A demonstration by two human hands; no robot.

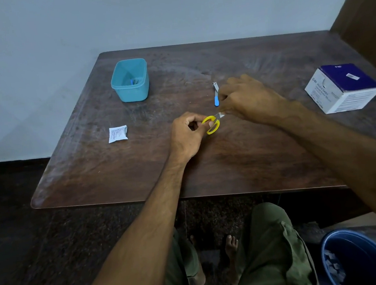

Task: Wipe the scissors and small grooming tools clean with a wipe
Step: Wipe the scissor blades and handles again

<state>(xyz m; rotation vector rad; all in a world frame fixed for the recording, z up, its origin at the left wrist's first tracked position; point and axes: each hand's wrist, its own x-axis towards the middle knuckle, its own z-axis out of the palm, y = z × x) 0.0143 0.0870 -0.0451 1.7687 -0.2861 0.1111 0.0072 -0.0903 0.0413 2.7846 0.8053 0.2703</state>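
At the nine o'clock side of the dark wooden table (116, 171) we see a small torn white sachet (118, 134) lying flat. Up at about eleven o'clock stands a teal plastic tub (130, 80), with something blue and thin lying in its bottom; we cannot tell what it is in the dim light. Near the table's centre our left hand (187, 134) curls its fingers round the yellow-handled scissors (212, 124), holding them just above the tabletop by the loops. At one o'clock from that hand, a blue-handled nail clipper (216, 94) lies on the wood. Our right hand (250, 98) closes over the scissor blades, hiding them; only a sliver of metal and perhaps a bit of white wipe shows at its fingertips. At three o'clock sits a purple-and-white box of swabs (343, 87). Down at five o'clock, on the floor, is a blue bin (350, 241) with scraps inside.
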